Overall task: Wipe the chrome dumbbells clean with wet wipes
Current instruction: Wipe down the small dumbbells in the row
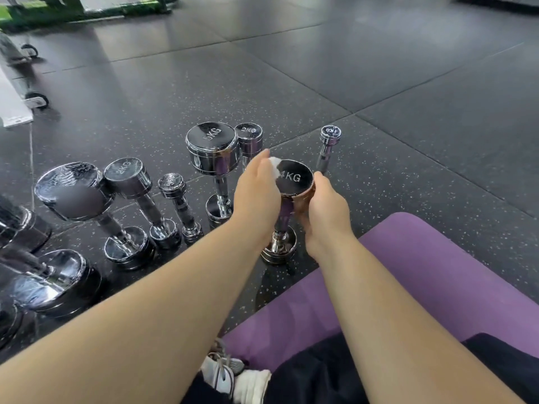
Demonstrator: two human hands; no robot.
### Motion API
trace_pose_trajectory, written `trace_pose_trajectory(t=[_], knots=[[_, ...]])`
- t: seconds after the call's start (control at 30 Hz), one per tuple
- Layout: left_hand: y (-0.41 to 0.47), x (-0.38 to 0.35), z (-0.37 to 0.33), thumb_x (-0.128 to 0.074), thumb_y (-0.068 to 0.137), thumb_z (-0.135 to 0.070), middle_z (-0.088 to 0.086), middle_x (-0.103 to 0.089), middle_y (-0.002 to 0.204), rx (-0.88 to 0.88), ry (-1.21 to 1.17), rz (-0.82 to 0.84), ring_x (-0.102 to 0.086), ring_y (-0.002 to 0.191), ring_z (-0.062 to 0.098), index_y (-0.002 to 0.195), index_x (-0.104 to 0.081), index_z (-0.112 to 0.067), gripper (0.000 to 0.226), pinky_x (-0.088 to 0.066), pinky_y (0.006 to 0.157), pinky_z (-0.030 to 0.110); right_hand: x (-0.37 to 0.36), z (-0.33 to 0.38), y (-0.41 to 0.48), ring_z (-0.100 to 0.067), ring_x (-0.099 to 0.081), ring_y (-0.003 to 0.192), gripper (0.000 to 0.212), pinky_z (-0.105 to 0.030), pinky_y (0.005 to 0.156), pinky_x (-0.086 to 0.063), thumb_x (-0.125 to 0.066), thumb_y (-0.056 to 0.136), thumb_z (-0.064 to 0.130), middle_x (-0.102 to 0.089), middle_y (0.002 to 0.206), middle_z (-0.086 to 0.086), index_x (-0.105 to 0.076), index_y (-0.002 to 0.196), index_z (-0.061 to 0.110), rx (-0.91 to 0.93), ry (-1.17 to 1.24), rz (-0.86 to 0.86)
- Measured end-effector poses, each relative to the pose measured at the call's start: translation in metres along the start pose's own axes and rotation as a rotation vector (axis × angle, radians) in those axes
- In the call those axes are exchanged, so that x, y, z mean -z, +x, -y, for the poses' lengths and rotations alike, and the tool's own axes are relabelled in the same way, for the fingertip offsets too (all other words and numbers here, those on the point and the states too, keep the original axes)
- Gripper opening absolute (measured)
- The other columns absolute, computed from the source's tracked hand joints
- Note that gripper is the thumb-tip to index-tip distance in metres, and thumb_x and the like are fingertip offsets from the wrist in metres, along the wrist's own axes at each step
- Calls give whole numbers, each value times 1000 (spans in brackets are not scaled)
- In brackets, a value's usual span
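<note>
Left hand (256, 188) lies on a white wipe (274, 162), fingers fairly straight, pressing it to the top face of the dumbbell (295, 178). The thumb is hidden, so I cannot tell whether the wipe is pinched or only pressed flat. Right hand (326, 208) is curled round the rim of that same top head, steadying it.

The dumbbell stands upright on the dark floor (379, 83), just off the edge of the purple mat (423, 258), between the two hands.

Step in hand: wiping the top face. Next move probably calls for sweeping the wipe across the rest of the face and down the side, with the right hand holding firm so the weight doesn't tip.

Other dumbbells stand close by: a 5KG one (213, 147) just behind the left hand, and a row (128, 176) further left.

The wipe covers the first digit of the marking (only "KG" reads clearly). Most of the wipe is under the fingers. The far-left weights are cut off and blurred.
</note>
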State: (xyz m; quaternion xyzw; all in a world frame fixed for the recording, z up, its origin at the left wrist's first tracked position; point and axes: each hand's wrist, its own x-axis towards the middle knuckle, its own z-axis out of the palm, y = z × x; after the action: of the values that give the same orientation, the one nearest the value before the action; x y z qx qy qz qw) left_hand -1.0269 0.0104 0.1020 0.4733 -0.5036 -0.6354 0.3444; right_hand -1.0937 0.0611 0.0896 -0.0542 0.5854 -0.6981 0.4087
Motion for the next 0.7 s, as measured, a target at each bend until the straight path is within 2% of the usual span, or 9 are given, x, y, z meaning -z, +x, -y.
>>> trace_pose_trajectory(t=[0.07, 0.13, 0.17, 0.23, 0.33, 0.37, 0.57, 0.63, 0.7], knots=[[-6, 4, 10, -39, 98, -35, -18, -58, 125, -105, 141, -9, -52, 118, 9, 127, -58, -42, 35, -39, 106, 33, -1, 0, 2, -14, -51, 67, 24, -20, 55, -45, -44, 100, 27, -58, 69, 4, -56, 80, 21, -3, 23, 3], [-14, 9, 14, -41, 95, -37, -13, -69, 92, -6, 79, 0, -59, 95, 21, 90, -71, -36, 30, -49, 88, 35, -2, -1, 2, -11, -52, 64, 29, -16, 51, -45, -45, 100, 29, -57, 63, 8, -59, 79, 16, -16, 31, -6], [-17, 10, 14, -44, 95, -36, -10, -65, 72, 112, 13, -12, -56, 78, 22, 71, -66, -28, 34, -48, 74, 31, -3, 0, 2, -10, -53, 64, 32, -17, 52, -45, -45, 100, 30, -58, 62, 10, -60, 80, 11, -24, 25, 1], [-12, 9, 10, -48, 96, -28, -3, -57, 62, 269, -61, -47, -48, 63, 18, 67, -57, -21, 30, -42, 66, 27, -3, -1, 3, -8, -56, 62, 34, -19, 55, -47, -44, 100, 31, -60, 59, 13, -62, 82, 10, -24, 18, 11], [-1, 11, 0, -45, 91, -5, -5, -48, 40, 302, -89, -62, -41, 41, 9, 68, -51, -16, 26, -34, 50, 21, -2, -1, 2, -5, -57, 52, 33, -18, 52, -48, -43, 101, 30, -61, 57, 13, -58, 74, 19, -15, 27, 29], [6, 14, 1, -44, 90, 0, -5, -47, 40, 308, -115, -64, -40, 37, 7, 67, -51, -16, 28, -33, 46, 19, -2, 0, 1, -4, -57, 50, 33, -17, 50, -48, -44, 102, 29, -62, 55, 13, -58, 74, 19, -15, 38, 35], [-6, 19, 19, -34, 97, 3, 6, -65, 75, 465, -34, 15, -60, 64, 13, 87, -58, -9, 29, -40, 46, 20, -3, 0, 3, -4, -62, 52, 31, -20, 54, -50, -45, 101, 28, -66, 58, 12, -61, 77, 17, 1, 44, 30], [4, 18, 19, -30, 97, 3, 6, -65, 82, 522, -137, -5, -55, 64, 15, 87, -57, -8, 31, -43, 46, 25, -3, 1, 3, -6, -62, 52, 32, -20, 53, -52, -45, 101, 28, -66, 60, 10, -61, 76, 18, -7, 52, 34], [17, 16, 13, -28, 91, 6, 5, -59, 85, 577, -217, -102, -41, 63, 16, 76, -52, -8, 31, -33, 53, 28, -2, 2, 2, -4, -62, 51, 32, -22, 54, -52, -45, 101, 29, -64, 56, 13, -61, 76, 20, -9, 40, 39]])
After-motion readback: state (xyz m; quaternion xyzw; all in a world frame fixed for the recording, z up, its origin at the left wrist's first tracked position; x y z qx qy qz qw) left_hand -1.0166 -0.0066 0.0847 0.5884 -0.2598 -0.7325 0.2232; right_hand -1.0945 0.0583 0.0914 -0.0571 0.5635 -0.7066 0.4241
